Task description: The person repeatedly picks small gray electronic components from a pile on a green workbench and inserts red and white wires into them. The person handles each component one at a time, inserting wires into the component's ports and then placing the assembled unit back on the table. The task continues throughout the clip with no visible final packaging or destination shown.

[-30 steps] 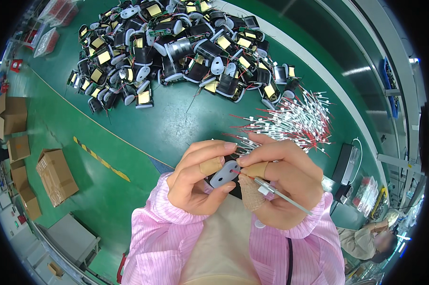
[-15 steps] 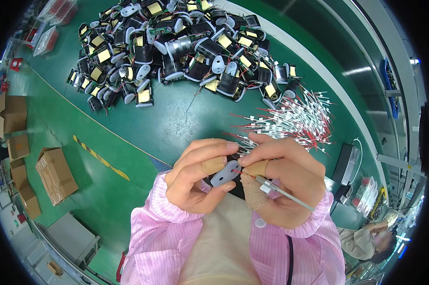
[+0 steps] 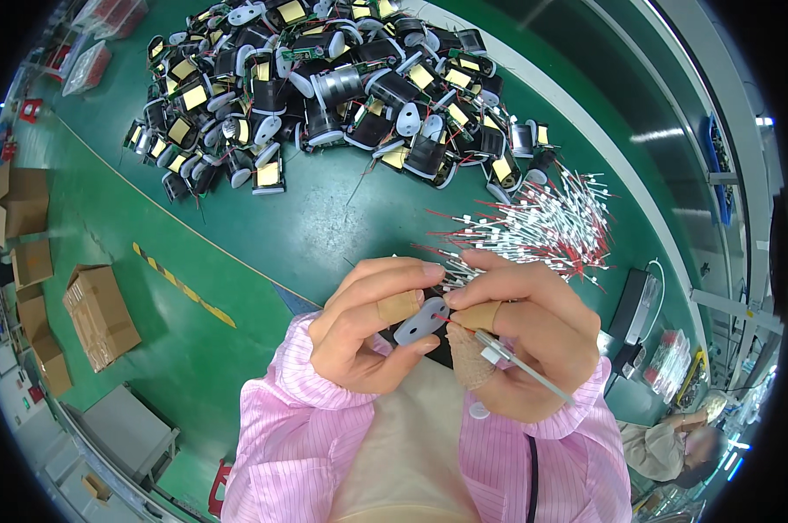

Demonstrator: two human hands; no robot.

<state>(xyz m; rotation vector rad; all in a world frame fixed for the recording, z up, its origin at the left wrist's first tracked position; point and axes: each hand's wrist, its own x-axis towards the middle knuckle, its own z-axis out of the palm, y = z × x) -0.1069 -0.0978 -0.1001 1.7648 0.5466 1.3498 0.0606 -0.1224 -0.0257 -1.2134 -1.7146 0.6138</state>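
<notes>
grey coil part [image 3: 420, 320] stays pinched by left hand [image 3: 372, 336]; right hand [image 3: 525, 349] still clamps white-sleeved wire [image 3: 520, 366].

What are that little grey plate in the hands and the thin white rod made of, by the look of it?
The plate looks like moulded plastic: flat matt grey, rounded outline, small holes. The rod in the right hand looks like a white insulating sleeve, probably plastic, with a red wire tip showing; hard to be sure.

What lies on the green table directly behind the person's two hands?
Behind the left hand and right hand, a heap of white-sleeved red wires lies on the green table. The hands cover its near end and the table beneath them.
</notes>
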